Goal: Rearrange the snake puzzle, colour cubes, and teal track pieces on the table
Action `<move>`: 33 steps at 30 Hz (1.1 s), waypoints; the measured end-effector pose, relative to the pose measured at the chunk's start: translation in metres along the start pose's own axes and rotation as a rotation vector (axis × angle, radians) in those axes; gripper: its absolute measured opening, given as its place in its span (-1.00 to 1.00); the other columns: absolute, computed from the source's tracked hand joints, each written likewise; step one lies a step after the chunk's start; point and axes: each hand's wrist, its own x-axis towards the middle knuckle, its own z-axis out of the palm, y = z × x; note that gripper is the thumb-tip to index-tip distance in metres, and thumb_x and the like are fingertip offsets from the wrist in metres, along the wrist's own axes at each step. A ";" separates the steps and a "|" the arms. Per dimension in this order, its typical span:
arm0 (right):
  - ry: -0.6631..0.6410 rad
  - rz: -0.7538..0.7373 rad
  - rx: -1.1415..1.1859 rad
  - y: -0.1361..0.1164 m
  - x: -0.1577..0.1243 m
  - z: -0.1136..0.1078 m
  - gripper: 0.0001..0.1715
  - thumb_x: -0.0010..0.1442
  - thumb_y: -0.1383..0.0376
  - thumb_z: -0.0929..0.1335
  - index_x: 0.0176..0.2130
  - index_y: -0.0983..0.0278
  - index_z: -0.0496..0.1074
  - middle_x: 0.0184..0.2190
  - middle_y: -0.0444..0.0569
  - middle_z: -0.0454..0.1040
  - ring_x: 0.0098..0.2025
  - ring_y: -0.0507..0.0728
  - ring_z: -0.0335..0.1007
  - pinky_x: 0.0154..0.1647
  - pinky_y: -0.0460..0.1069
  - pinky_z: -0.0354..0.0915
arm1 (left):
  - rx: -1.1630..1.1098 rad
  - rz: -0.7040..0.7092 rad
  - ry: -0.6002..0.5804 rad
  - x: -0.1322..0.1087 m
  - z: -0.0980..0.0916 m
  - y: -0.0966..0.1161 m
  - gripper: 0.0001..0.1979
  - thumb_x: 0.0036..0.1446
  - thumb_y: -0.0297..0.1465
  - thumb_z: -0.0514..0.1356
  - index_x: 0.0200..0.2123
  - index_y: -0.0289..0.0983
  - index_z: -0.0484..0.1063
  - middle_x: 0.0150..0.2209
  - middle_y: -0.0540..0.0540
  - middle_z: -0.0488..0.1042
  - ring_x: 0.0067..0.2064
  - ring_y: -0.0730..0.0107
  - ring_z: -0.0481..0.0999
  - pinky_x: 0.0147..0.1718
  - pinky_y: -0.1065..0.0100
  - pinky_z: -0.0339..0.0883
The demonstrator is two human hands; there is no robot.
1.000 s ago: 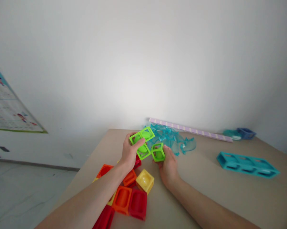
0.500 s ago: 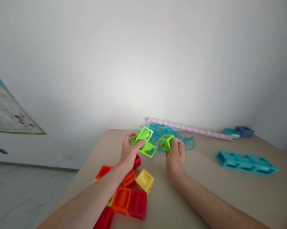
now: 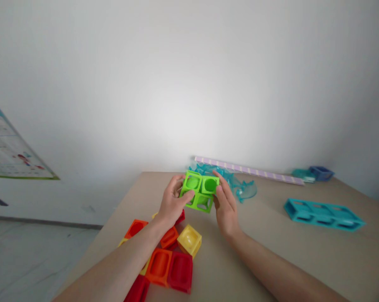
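Above the table, my left hand (image 3: 172, 200) grips a cluster of green cube blocks (image 3: 192, 182), its thumb lying across the front. At the cluster's upper right sits another green cube block (image 3: 210, 184), which my right hand (image 3: 226, 205) holds by its right side with thumb and fingers. Together the green blocks form a two-by-two square. Below my hands lie a yellow cube block (image 3: 189, 240), an orange block (image 3: 159, 265) and a red block (image 3: 180, 270). My left forearm hides part of that pile.
A row of joined teal blocks (image 3: 324, 214) lies on the table (image 3: 258, 243) at the right. Behind my hands are translucent teal pieces (image 3: 244, 189) and a long lilac striped strip (image 3: 249, 170) along the wall. A dark blue block (image 3: 321, 173) sits at the back right.
My right hand has moved left, bringing its green cube block against the cluster in my left hand. The cluster has turned to face me more squarely.
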 end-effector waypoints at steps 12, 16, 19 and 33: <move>-0.010 -0.260 -0.241 0.011 -0.006 -0.003 -0.54 0.17 0.18 0.39 0.06 0.15 0.32 -0.21 -0.04 0.33 -0.19 0.13 0.28 -0.09 0.06 0.29 | 0.102 0.069 0.062 0.002 -0.003 -0.005 -0.66 -0.08 -0.40 0.34 -0.19 -0.20 0.37 -0.29 -0.04 0.52 -0.26 0.35 0.50 -0.35 0.44 0.36; -0.051 -0.311 -0.375 0.009 -0.006 -0.006 -0.56 0.26 0.22 0.31 0.13 0.13 0.31 -0.29 -0.09 0.28 -0.22 0.12 0.26 -0.10 0.06 0.26 | 0.092 0.044 0.014 0.001 -0.002 -0.004 -0.61 -0.14 -0.38 0.39 -0.21 -0.20 0.37 -0.30 -0.04 0.52 -0.29 0.35 0.50 -0.40 0.46 0.37; -0.053 -0.303 -0.363 0.009 -0.007 -0.006 -0.43 0.25 0.22 0.31 0.22 0.13 0.17 -0.20 -0.04 0.30 -0.15 0.14 0.27 -0.06 0.08 0.27 | 0.070 0.029 0.034 0.002 -0.002 -0.004 -0.61 -0.10 -0.34 0.38 -0.18 -0.19 0.34 -0.31 -0.03 0.50 -0.34 0.38 0.48 -0.48 0.48 0.37; -0.226 -0.142 -0.137 0.022 -0.013 -0.004 -0.24 0.31 0.15 0.25 0.36 0.15 -0.15 0.33 -0.03 0.03 0.34 0.20 -0.05 0.33 0.15 -0.07 | 0.012 -0.122 -0.042 -0.001 0.000 -0.002 -0.44 -0.11 -0.34 0.40 -0.10 -0.17 0.16 -0.27 -0.05 0.55 -0.36 0.31 0.57 -0.42 0.32 0.48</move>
